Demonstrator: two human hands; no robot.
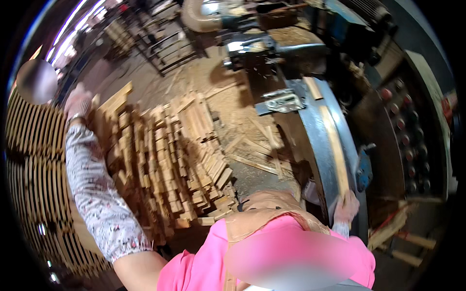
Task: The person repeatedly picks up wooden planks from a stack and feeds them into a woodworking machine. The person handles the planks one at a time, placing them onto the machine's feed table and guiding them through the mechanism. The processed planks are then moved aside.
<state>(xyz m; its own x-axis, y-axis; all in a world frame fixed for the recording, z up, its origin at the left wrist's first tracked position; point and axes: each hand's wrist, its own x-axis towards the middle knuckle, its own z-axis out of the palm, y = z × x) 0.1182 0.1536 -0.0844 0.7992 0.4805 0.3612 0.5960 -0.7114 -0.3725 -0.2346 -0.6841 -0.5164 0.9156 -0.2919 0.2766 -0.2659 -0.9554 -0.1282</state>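
Observation:
My right hand (346, 207), gloved, is closed around the near end of a long wooden strip (333, 143). The strip lies lengthwise on the curved-looking metal bed (310, 125) of a machine. Beyond its far end, a short wooden piece (312, 88) rests on the same bed. My left arm, in a patterned sleeve, reaches far to the left. At its end my gloved left hand (79, 102) is by the far-left edge of a big stack of wooden strips (162, 160), near a pale board (116, 99). Blur hides what its fingers do.
A metal clamp-like fixture (280, 103) sits beside the bed, with a machine head (252, 46) beyond. Right of it stands a control panel (405, 131) with several buttons. Offcuts (257, 157) and sawdust litter the floor. Slatted wood stacks (36, 131) line the left.

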